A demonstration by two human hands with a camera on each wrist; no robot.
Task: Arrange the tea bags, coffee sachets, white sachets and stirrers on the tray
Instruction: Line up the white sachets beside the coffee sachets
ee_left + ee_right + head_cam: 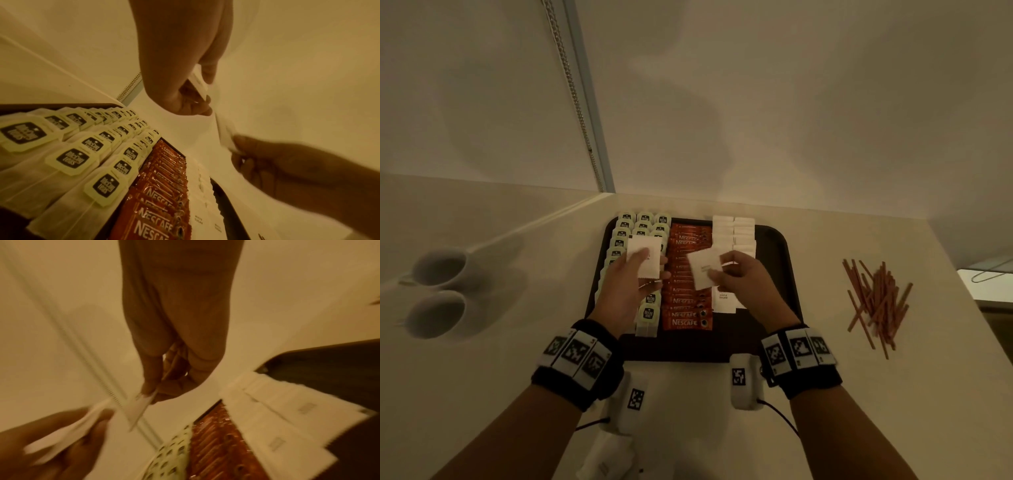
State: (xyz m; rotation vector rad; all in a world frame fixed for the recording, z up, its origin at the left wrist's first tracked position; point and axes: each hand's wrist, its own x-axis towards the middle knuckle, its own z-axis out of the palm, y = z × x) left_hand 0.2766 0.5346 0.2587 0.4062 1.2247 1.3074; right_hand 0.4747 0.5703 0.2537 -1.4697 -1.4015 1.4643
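Paper sachets (644,257), seemingly flat, pinched by 2 hands (624,291).

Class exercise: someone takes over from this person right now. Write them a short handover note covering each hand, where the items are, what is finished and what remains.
Left hand holds white sachets over the tea bags.
Right hand pinches one white sachet above the coffee sachets.
Tray: tea bag rows, coffee column and two white sachet columns look laid.
Left: place the held sachets, then move the stirrers, lying on the counter right of the tray.
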